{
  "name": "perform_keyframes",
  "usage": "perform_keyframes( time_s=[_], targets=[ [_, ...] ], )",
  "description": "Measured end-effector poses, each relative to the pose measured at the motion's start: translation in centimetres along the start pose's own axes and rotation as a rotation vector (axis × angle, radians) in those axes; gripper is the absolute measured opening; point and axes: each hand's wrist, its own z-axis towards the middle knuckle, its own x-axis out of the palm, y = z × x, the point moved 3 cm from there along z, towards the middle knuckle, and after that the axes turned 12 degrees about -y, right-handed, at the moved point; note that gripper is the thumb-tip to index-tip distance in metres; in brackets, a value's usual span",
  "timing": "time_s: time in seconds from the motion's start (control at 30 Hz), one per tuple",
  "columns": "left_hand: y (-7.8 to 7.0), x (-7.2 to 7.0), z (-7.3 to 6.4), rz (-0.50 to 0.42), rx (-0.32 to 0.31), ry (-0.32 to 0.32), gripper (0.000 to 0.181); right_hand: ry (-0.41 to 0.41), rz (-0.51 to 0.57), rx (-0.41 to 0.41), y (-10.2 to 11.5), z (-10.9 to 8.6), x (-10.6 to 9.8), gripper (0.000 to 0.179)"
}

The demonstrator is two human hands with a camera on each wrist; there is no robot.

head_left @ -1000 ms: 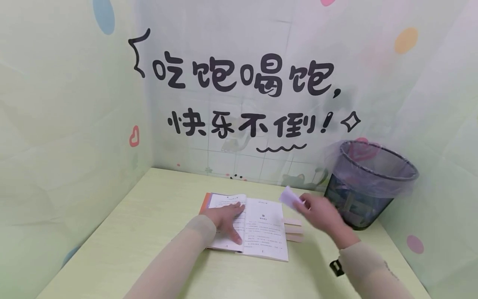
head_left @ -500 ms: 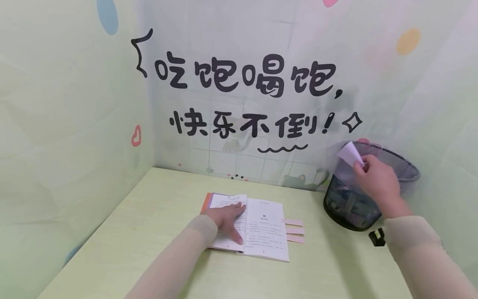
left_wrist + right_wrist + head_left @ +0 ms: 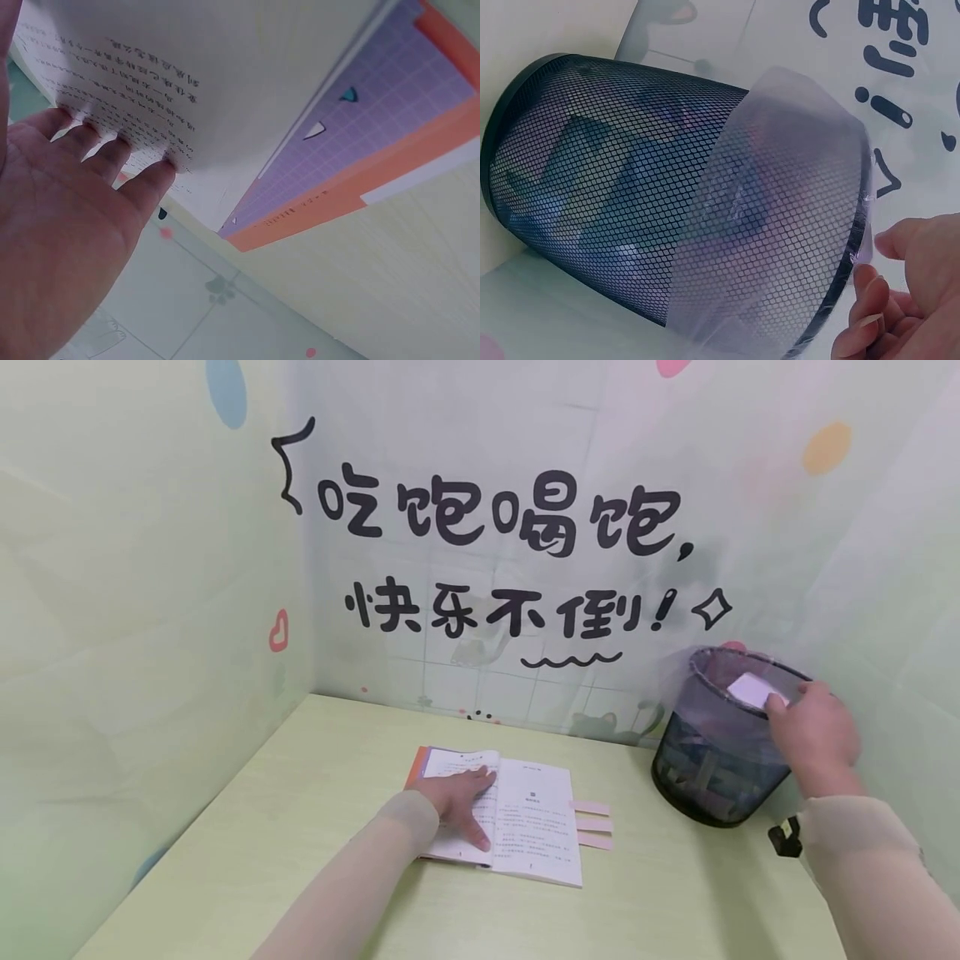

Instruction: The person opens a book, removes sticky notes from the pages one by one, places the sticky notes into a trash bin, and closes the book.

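Note:
In the head view an open book [image 3: 536, 827] lies on the table, with several pink tabs [image 3: 595, 827] sticking out of its right edge. My left hand [image 3: 461, 806] rests spread on the left page; the left wrist view shows its fingertips on the printed text. A folded lilac paper [image 3: 750, 688] is at the mouth of the mesh bin [image 3: 712, 777], right at the thumb tip of my right hand [image 3: 817, 735]. In the right wrist view the thumb and index fingertip stand apart beside the bin's rim, the other fingers loosely bent.
A translucent bag [image 3: 772, 202] lines the bin and folds over its rim. The bin stands at the back right of the pale table [image 3: 247, 827], near the printed wall [image 3: 465, 435]. The book's orange and purple cover [image 3: 360, 172] shows under its pages.
My right hand has carried the paper from beside the book to the right, over the bin, and its thumb and index finger now stand apart. The left hand has stayed on the page.

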Motion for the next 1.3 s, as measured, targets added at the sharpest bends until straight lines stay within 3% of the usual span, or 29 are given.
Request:
perform_keyframes(
  time_s=[0.27,0.53,0.83,1.1,1.3],
  targets=[
    [-0.3,-0.1,-0.2,0.006,0.02,0.001,0.128,-0.023,0.029,-0.079,1.2,-0.8,0.6,0.07],
    [-0.2,0.0,0.0,0.028,0.032,0.002,0.129,-0.051,0.103,-0.182,4.2,-2.7,3.6,0.058],
    [-0.1,0.3,0.4,0.037,0.014,0.004,0.131,0.05,0.124,-0.253,6.2,-5.8,9.3,0.048],
    [-0.2,0.1,0.0,0.024,0.02,-0.004,0.129,0.197,0.127,-0.298,6.7,-8.8,15.1,0.041],
    [-0.3,0.0,-0.1,0.021,0.022,0.0,0.128,0.287,0.042,-0.387,7.0,-11.0,19.4,0.035]
  ],
)
